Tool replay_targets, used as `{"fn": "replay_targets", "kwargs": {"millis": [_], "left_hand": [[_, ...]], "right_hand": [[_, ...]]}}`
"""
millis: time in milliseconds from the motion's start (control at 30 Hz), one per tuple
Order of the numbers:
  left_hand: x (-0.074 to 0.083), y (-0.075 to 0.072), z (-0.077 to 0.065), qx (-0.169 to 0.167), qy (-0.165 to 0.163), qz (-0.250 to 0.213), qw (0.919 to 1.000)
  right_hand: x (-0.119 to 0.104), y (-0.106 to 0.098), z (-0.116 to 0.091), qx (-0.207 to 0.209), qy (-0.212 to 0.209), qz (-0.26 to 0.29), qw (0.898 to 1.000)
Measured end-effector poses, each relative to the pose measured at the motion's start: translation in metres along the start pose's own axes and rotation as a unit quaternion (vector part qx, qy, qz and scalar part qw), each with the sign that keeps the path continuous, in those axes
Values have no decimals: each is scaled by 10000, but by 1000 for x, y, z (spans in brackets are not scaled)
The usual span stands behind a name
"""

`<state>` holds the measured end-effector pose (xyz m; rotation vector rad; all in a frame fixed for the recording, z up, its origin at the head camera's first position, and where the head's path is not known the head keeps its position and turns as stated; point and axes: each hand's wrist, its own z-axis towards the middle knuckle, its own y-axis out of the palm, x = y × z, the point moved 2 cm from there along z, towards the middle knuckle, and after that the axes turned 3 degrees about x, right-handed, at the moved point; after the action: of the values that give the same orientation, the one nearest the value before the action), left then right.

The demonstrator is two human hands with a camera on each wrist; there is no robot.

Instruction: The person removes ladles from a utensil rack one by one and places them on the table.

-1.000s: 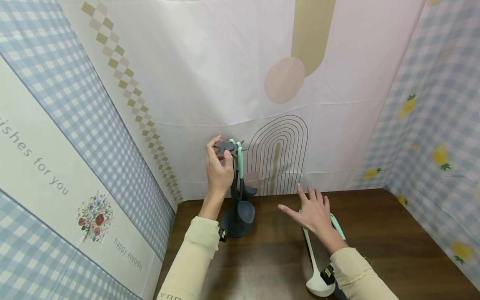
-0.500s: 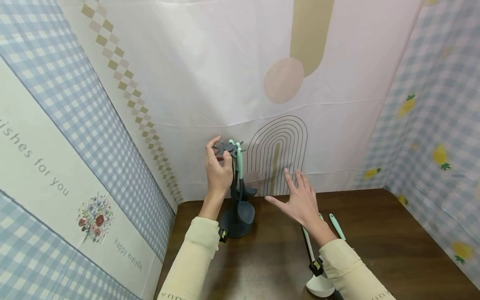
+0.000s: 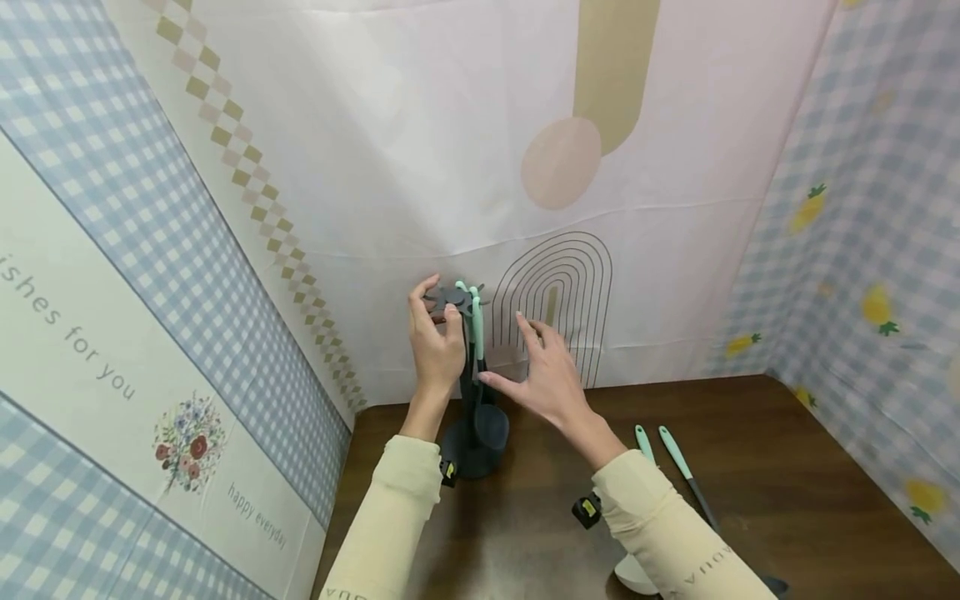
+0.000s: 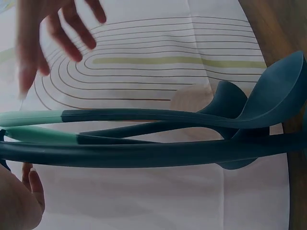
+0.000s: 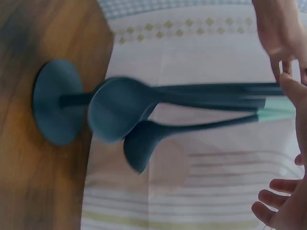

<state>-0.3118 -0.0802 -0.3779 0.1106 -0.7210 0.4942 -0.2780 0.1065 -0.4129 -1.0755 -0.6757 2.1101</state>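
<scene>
A dark utensil stand (image 3: 459, 454) with a round base stands upright at the back left of the table. My left hand (image 3: 437, 354) holds its slotted top from the left, thumb in front and fingers behind. From that top hang dark ladles with mint-green handles; the bowl of the front ladle (image 3: 492, 427) faces forward, and a second ladle (image 5: 141, 146) shows beside it in the right wrist view. My right hand (image 3: 553, 379) is just right of the hanging handles, its fingers spread and nothing in its grasp. In the left wrist view its fingertips hang over the mint handle (image 4: 31, 117).
On the wooden table (image 3: 525, 533), a white ladle (image 3: 636, 575) lies partly under my right sleeve. To its right lies a utensil with a mint handle (image 3: 675, 452) and dark shaft. A patterned cloth wall (image 3: 420, 208) rises close behind the stand.
My right hand has moved left and away from me, from above the lying utensils to beside the stand, uncovering their mint handles. The left hand keeps its hold on the stand's top.
</scene>
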Motion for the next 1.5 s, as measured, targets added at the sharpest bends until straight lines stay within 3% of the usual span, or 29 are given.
{"fn": "replay_targets", "kwargs": {"millis": [233,467,667,933,1233,1500], "left_hand": [[0,0,-1,26,78,39,10000],[2,-1,0,48,83,-24,10000],[3,2,1,-42,54,-83,9999],[2,-1,-1,40,73,5,10000],[2,-5,5,17,242,30,9997],[-1,-16,9,-251,177,-238,9992]], "right_hand": [[-22,5,8,-98,20,276,9996],[-33,15,15,129,90,1499,9886],[-33,24,14,119,319,2016,9789],[-36,38,10,57,395,2067,9776],[-34,36,7,157,248,1895,9814],[-33,32,2,84,344,1939,9804]]}}
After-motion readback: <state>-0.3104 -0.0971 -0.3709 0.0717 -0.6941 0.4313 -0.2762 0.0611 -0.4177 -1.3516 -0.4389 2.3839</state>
